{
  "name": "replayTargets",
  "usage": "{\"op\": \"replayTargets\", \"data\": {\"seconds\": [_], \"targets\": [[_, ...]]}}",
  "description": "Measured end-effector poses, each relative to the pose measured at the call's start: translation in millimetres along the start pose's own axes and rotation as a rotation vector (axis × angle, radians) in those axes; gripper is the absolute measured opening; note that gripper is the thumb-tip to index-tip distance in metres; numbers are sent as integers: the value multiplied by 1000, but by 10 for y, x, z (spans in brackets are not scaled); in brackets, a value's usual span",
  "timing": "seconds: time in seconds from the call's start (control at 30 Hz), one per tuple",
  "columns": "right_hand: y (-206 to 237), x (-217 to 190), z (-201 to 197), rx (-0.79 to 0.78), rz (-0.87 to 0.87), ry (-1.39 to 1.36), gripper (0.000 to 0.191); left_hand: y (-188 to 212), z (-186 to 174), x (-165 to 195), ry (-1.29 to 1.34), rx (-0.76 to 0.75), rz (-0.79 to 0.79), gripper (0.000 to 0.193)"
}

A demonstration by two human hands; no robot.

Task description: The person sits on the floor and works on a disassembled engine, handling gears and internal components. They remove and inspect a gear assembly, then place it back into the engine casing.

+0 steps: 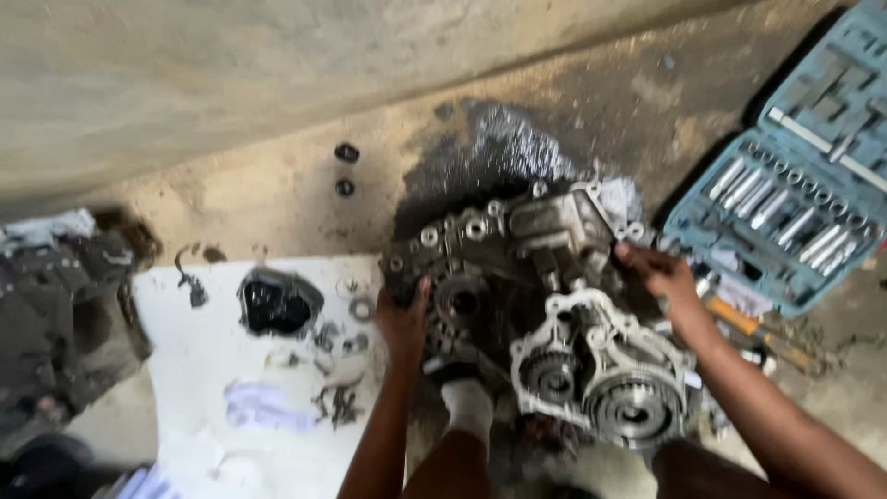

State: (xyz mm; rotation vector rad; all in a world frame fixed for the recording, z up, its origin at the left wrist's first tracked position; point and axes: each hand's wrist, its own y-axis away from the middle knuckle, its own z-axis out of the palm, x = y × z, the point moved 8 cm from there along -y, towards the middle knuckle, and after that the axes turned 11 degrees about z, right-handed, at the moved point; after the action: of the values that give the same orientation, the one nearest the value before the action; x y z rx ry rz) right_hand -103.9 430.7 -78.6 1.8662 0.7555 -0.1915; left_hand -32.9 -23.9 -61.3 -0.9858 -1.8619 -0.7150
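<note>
Floor: bare concrete floor (277,185), dusty, with a dark oil stain (480,148) spreading at twelve o'clock from the part I hold.
Gearbox casing: my greasy metal gearbox casing (545,296) sits at the middle of the view, gears and bearing seats facing up, a pale aluminium section at its five o'clock end.
Left grip: my left hand (404,323) is pressed on the casing's nine o'clock edge, thumb up along the rim, fingers curled round the side; closed on the casing as far as I can see.
Right grip: my right hand (661,277) clasps the casing's rim at about two o'clock, fingers bent over the edge.
White cloth: a white wad (468,407) lies against the casing at seven o'clock, between my forearms.
Sheet: a white sheet (212,370) is spread at nine o'clock, carrying a black housing part (277,303), a ring (361,309) and small bolts and bits (337,402); blurred, so I cannot name each.
Socket set: an open blue tool case (795,176) of sockets lies at two o'clock, well apart from my right hand.
Small black caps: two dark round pieces (346,169) rest on the floor at eleven o'clock.
Other machinery: a dark bulky assembly (55,314) stands at the nine o'clock margin.
</note>
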Motion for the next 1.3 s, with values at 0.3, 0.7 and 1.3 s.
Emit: {"op": "replayTargets", "data": {"seconds": [0.3, 0.7, 1.3], "targets": [[-52, 159, 106, -100, -58, -190, 49, 107, -43, -47, -137, -43, -104, 44], [181, 47, 72, -137, 89, -182, 56, 37, -11, 20, -109, -66, -97, 46], [69, -60, 79, -83, -96, -64, 57, 71, -72, 45, -358, -70, -56, 48]]}}
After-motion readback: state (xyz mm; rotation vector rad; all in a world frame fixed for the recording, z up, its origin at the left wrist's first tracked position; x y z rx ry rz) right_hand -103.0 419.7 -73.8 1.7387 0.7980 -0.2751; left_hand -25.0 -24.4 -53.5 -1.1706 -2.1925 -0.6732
